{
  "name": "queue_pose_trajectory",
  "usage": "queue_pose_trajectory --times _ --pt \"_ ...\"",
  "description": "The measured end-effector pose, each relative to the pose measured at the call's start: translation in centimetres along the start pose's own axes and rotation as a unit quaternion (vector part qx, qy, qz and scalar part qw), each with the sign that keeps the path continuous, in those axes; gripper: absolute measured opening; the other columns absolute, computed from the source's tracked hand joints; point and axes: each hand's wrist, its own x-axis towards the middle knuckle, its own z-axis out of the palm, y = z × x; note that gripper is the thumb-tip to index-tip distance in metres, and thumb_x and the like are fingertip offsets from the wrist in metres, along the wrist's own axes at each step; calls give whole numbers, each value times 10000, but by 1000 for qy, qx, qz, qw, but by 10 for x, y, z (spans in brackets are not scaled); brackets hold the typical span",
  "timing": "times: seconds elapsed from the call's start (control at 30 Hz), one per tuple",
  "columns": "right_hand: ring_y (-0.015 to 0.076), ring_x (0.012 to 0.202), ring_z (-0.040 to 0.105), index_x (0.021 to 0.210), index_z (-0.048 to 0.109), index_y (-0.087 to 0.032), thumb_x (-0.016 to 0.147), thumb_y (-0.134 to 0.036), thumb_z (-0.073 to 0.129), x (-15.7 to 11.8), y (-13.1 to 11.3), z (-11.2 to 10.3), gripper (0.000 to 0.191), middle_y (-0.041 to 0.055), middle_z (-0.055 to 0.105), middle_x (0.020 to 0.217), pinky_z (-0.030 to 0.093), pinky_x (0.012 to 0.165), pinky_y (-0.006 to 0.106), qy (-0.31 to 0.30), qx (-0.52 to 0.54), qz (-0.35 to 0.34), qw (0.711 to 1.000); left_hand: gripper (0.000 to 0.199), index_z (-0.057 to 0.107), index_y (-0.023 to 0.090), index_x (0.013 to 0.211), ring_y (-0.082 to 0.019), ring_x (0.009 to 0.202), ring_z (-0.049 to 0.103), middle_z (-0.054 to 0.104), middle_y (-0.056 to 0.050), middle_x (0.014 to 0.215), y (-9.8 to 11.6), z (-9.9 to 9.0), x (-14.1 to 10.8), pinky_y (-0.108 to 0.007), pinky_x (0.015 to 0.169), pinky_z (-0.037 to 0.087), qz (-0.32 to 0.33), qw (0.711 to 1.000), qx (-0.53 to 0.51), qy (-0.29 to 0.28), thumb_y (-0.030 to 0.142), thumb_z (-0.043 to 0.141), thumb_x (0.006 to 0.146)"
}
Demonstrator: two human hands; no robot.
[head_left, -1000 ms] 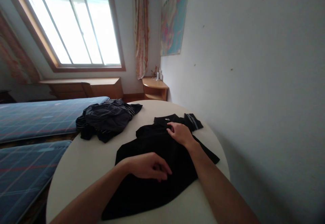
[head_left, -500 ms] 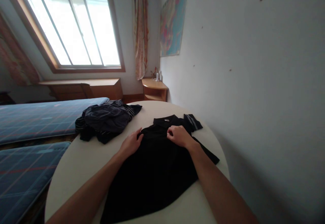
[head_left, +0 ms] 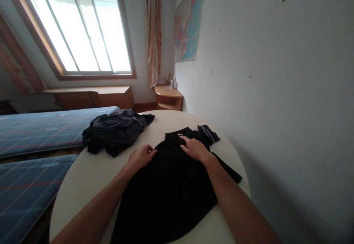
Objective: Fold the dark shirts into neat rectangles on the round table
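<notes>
A black polo shirt (head_left: 168,192) lies spread out, its collar pointing away from me and a grey-striped sleeve folded out at the far right. My left hand (head_left: 141,157) pinches the shirt's left edge near the shoulder, thumb and fingers together. Over the upper chest, just below the collar, rests my right hand (head_left: 195,148). Its index finger stretches toward the pale neck label and the thumb is apart from it; nothing shows between them. Under the shirt is a round cream table (head_left: 80,188).
A heap of dark clothes (head_left: 116,129) sits at the table's far left. Two blue plaid mattresses (head_left: 30,181) lie beyond the left edge. The white wall (head_left: 276,118) rises close on the right. A corner shelf (head_left: 168,92) and a desk (head_left: 116,95) stand behind.
My left hand has closed on the shirt's edge. The right hand's fingers have gone from curled to stretched. The collar has slid slightly left and toward me.
</notes>
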Motion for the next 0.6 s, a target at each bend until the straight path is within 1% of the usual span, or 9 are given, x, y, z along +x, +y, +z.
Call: queue_pose_trajectory --times 0.07,0.1,0.2,0.27,0.33,0.4,0.47,0.53,0.6 --pt "253 971 693 1446 469 -257 938 -408 514 0 -1 2 532 95 736 1038 493 801 319 3 -20 13 1000 239 687 197 905 -236 900 666 713 -87 989 -1 3 1 -306 775 468 34 999 4 18 414 601 854" --pt "265 985 691 1433 491 -252 938 -410 510 0 -2 3 520 106 733 1058 497 808 332 -1 -28 17 999 202 675 190 910 -232 908 658 703 -90 1002 -1 4 1 -306 794 465 49 999 3 21 371 620 840" --pt "285 1013 682 1348 592 -238 945 -411 497 0 -5 4 449 132 719 1120 500 834 361 -13 -45 21 999 130 619 186 891 -218 863 642 687 -63 909 0 6 1 -296 758 462 64 998 -4 13 286 639 810" --pt "278 1013 678 1268 657 -236 950 -399 494 -1 -8 4 393 127 715 1131 497 847 358 -16 -52 18 998 88 576 198 866 -203 817 631 673 -30 843 2 6 0 -285 720 457 66 998 -14 12 235 622 802" --pt "260 1023 664 1173 712 -230 951 -365 498 -1 -9 4 337 116 710 1132 488 861 338 -9 -57 -6 998 80 549 213 869 -188 796 626 663 -5 824 4 5 0 -279 717 461 74 996 -39 22 190 588 803" --pt "247 1064 632 1088 746 -217 951 -341 503 -1 -10 4 305 112 695 1158 470 890 320 5 -66 -42 997 105 551 227 891 -183 815 631 663 3 853 4 4 1 -291 760 476 85 993 -73 47 157 545 813" --pt "246 1103 599 1059 757 -215 965 -376 489 -1 -12 4 326 112 682 1191 446 928 325 11 -73 -66 995 137 576 233 902 -191 878 637 662 -13 921 3 1 4 -318 842 484 102 986 -98 91 142 506 828" --pt "251 1121 591 1084 751 -216 986 -453 439 1 -14 5 404 114 686 1198 423 962 342 4 -69 -66 995 174 610 230 912 -202 954 632 653 -34 993 0 -1 8 -341 927 471 117 976 -114 141 145 474 846" --pt "257 1152 589 1128 735 -203 1000 -519 359 3 -18 6 508 126 689 1205 399 1001 357 -10 -56 -58 997 211 636 222 954 -210 1004 628 648 -47 1036 -3 -3 12 -348 972 461 121 968 -128 177 164 452 869"
